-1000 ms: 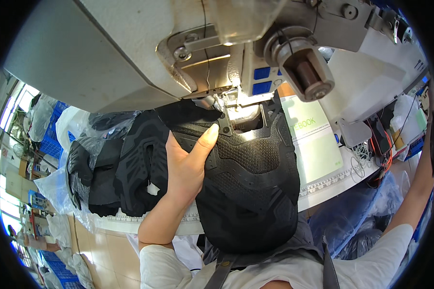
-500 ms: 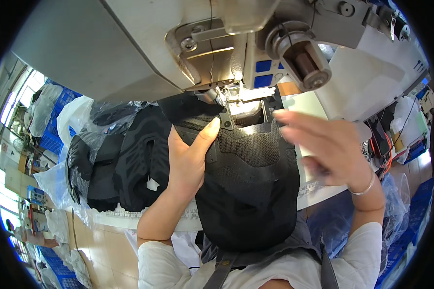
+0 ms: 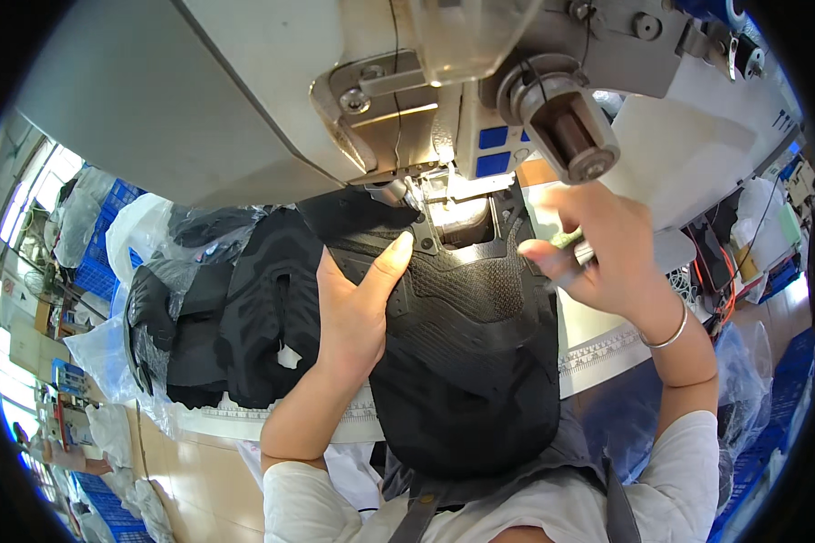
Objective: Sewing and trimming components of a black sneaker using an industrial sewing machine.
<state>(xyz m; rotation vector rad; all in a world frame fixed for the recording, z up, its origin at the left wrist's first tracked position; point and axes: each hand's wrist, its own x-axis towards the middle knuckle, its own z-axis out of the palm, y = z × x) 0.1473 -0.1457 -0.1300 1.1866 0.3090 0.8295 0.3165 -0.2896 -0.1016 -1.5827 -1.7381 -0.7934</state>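
Observation:
A black textured fabric piece, apparently a shoe upper [image 3: 480,335], lies under the sewing machine's [image 3: 444,195] needle area. It hangs over the table's front edge toward my lap. My left hand [image 3: 358,303] grips its left side, thumb on top near the metal plate; the other fingers are partly hidden. Over the right side of the piece, my right hand [image 3: 607,249] is raised with its fingers curled together. A small metallic thing shows between those fingers, too blurred to name. Dark thread [image 3: 396,90] runs down the machine's front.
More black uppers [image 3: 254,317] lie piled on the left with clear plastic bags [image 3: 140,231]. A measuring tape strip [image 3: 598,353] lines the table's front edge. The thread bobbin holder [image 3: 570,136] juts out above my right hand. Blue crates [image 3: 779,425] stand at the right.
My right hand has drawn its outstretched fingers into a curl, now around a small thing. The left hand keeps its grip. The view has shifted slightly.

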